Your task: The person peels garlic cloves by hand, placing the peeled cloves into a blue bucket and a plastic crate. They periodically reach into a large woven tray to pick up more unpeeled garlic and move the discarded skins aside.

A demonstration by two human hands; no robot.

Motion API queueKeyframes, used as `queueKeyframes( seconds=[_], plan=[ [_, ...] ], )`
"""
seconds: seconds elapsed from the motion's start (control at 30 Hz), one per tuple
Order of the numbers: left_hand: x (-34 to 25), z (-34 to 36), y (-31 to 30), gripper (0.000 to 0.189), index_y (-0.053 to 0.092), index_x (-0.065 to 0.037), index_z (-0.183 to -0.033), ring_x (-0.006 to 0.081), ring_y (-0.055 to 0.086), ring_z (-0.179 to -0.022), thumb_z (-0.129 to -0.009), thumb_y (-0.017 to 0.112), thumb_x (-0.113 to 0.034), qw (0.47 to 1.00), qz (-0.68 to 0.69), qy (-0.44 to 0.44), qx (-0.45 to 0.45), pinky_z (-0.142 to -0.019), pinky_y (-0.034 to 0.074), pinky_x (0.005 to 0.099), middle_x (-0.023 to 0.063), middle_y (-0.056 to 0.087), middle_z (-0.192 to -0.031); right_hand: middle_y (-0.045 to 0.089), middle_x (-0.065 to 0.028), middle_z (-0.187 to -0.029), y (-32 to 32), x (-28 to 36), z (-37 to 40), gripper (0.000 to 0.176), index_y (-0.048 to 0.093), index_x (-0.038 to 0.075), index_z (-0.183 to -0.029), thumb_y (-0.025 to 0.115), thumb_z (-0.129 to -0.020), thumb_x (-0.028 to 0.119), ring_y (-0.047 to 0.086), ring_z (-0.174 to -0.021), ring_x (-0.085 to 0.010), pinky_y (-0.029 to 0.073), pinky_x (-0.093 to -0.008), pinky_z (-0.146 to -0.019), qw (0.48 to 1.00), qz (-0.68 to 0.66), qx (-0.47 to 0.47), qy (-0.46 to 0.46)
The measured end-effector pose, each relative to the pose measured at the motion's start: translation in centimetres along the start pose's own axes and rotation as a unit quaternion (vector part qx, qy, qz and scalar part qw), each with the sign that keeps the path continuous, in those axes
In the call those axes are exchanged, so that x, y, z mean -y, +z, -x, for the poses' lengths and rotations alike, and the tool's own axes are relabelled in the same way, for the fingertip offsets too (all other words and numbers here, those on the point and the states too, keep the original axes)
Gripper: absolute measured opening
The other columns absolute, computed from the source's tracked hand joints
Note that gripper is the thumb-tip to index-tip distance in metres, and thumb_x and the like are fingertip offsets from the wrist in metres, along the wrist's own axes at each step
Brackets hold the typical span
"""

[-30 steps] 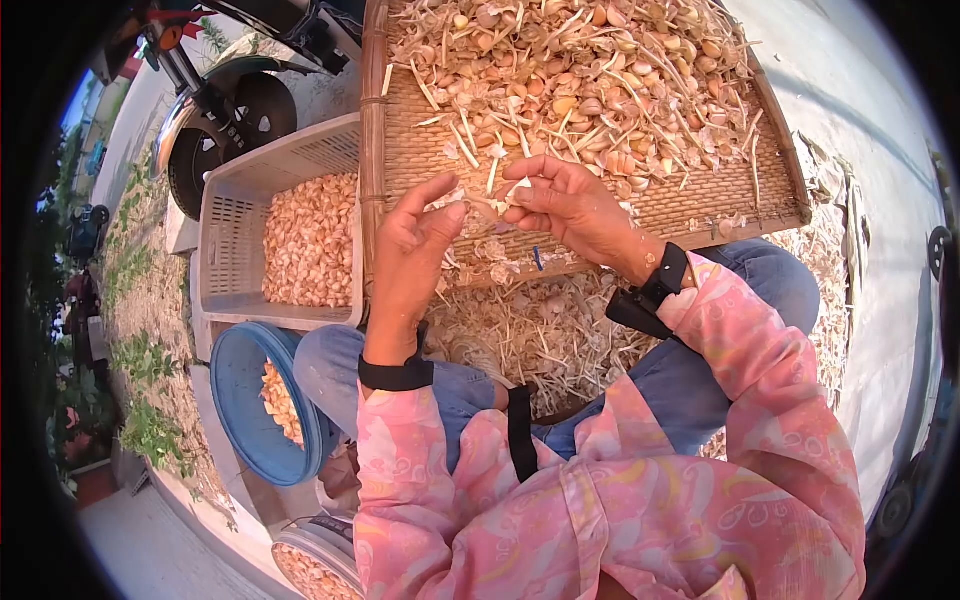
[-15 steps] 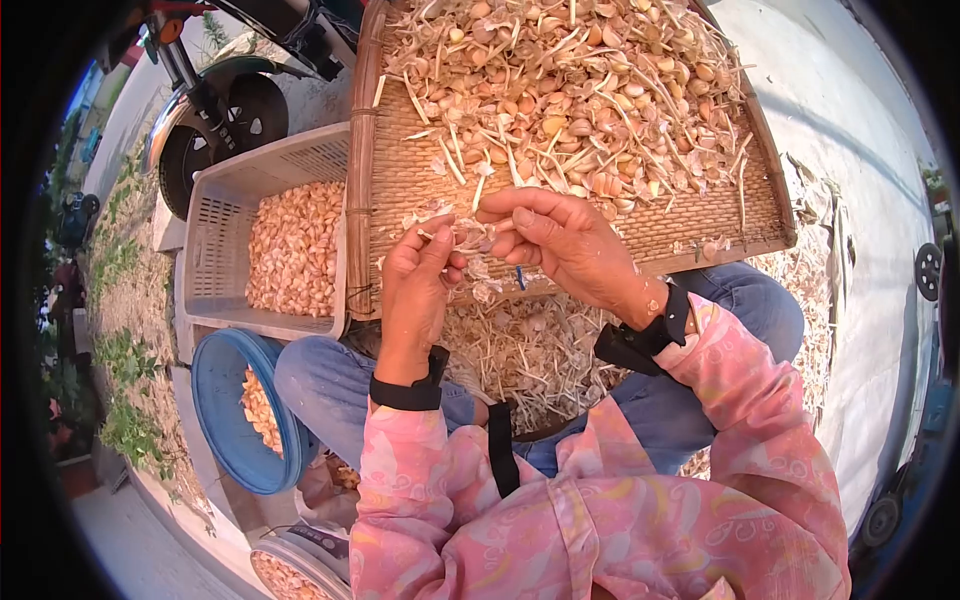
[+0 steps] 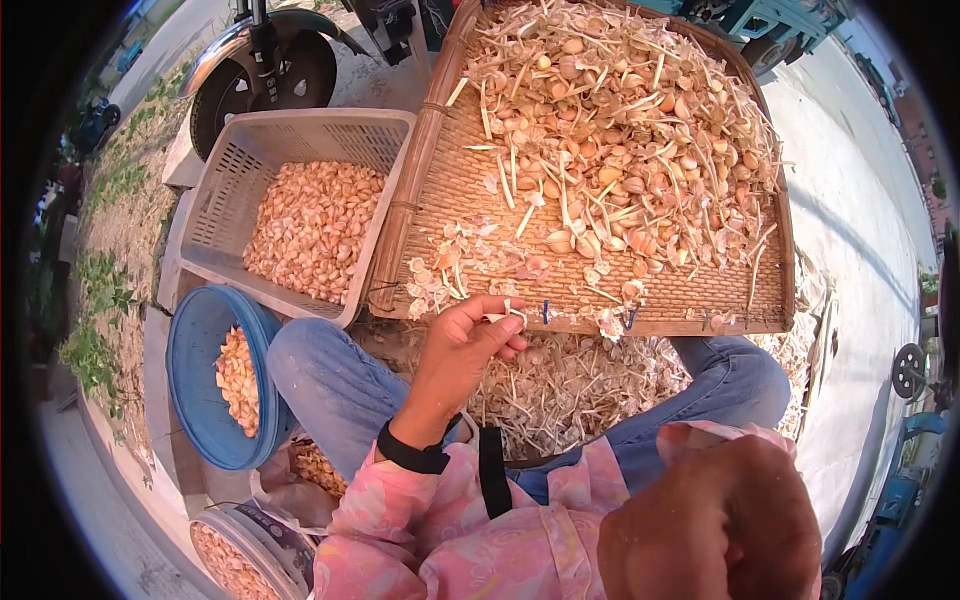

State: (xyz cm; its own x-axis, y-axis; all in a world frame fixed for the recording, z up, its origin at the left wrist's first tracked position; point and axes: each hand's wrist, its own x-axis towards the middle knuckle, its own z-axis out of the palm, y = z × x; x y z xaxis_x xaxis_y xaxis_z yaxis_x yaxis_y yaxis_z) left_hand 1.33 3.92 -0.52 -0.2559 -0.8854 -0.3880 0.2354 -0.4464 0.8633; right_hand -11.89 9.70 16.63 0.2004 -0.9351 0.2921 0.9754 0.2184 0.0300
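My left hand [image 3: 470, 345] is over the front edge of the woven tray [image 3: 450, 180], thumb and fingers pinched on a small pale piece of garlic [image 3: 507, 312]. Close to the camera at the lower right is my right hand [image 3: 715, 525], blurred and shaded. Its fingers look curled in, and anything inside them is hidden. A heap of garlic cloves [image 3: 630, 150], mixed with dry stems and skins, covers most of the tray. Loose papery skins [image 3: 435, 285] lie near its front left corner, just beyond my left hand.
Left of the tray, a grey plastic crate [image 3: 215, 200] holds many cloves. In front of it stands a blue bucket [image 3: 190, 370] with more cloves, and a white tub [image 3: 265, 535] is nearer. Skins and stems [image 3: 570, 390] pile up between my knees. A wheel [image 3: 300, 75] stands behind the crate.
My right hand has left the tray's front edge and come up close to the camera. The left hand keeps its pinch. The view has shifted, so the tray sits further right.
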Motion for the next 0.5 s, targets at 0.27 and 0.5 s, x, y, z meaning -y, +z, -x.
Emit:
queueKeyframes(
  seconds=[0.27,0.5],
  plan=[
    [-0.1,1.0,0.0,0.031,0.054,0.001,-0.116,0.0128,0.062,-0.074,-0.087,0.057,-0.010,1.000,-0.001,0.030,-0.006,-0.063,0.048,0.0222,0.0068,0.062,-0.086,0.057,-0.0289,-0.083,0.6,-2.3,-0.1,0.006,0.062,-0.013,-0.070,0.067,-0.071,-0.009,0.060,-0.056,-0.0224,0.050,-0.0223,-0.048,0.987,-0.129,-0.014,0.090],
    [0.3,1.0,-1.4,0.018,0.052,0.001,-0.100,0.0118,0.062,-0.073,-0.086,0.060,-0.008,0.997,0.050,0.054,-0.008,-0.061,0.049,0.0214,0.0080,0.062,-0.084,0.059,-0.0267,-0.078,-1.2,-2.7,-2.5,0.004,0.064,-0.011,-0.071,0.064,-0.074,-0.008,0.059,-0.053,-0.0222,0.048,-0.0232,-0.045,0.985,-0.022,0.080,0.148]
  ],
)
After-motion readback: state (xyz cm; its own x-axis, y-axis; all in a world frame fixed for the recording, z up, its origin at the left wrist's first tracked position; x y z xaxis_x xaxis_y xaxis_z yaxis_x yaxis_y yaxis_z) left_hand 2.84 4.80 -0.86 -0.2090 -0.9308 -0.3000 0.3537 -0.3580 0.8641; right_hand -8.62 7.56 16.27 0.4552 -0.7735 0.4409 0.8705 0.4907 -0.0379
